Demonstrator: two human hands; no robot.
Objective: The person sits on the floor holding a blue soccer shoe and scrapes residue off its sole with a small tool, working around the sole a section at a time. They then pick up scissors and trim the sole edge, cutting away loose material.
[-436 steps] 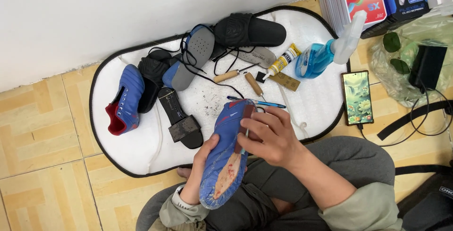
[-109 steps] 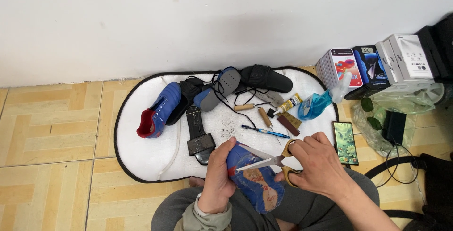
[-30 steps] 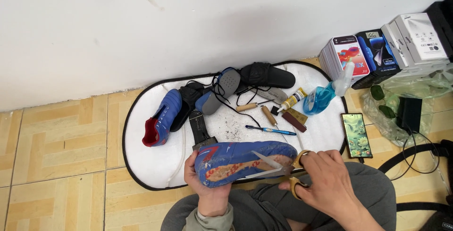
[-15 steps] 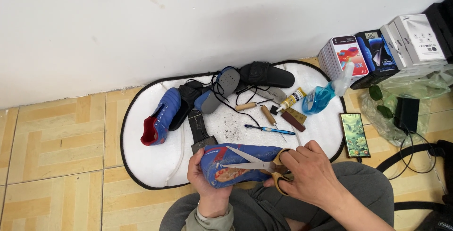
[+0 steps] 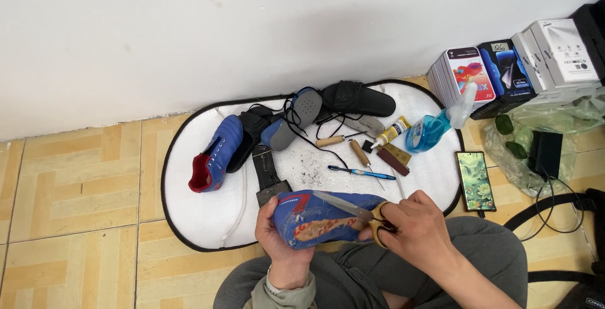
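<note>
My left hand (image 5: 277, 241) grips a blue shoe sole with an orange pattern (image 5: 324, 222), held sideways over my lap. My right hand (image 5: 417, 228) holds scissors with yellow handles (image 5: 353, 207); their blades lie across the top of the sole, pointing left. Both hands sit just below the front edge of a white oval mat with a black rim (image 5: 189, 221).
On the mat lie a blue shoe (image 5: 215, 153), black shoe parts (image 5: 357, 98), a grey insole (image 5: 305, 106), wooden-handled tools (image 5: 360, 153), a blue toothbrush (image 5: 360, 171), a glue tube (image 5: 391, 131) and a blue spray bottle (image 5: 438, 126). A phone (image 5: 475, 180), boxes (image 5: 504, 72) and a plastic bag (image 5: 548, 139) sit right.
The sole went from tilted upright to lying sideways. My right hand brought the scissors from the sole's right end up onto it, blades moving left across the top.
</note>
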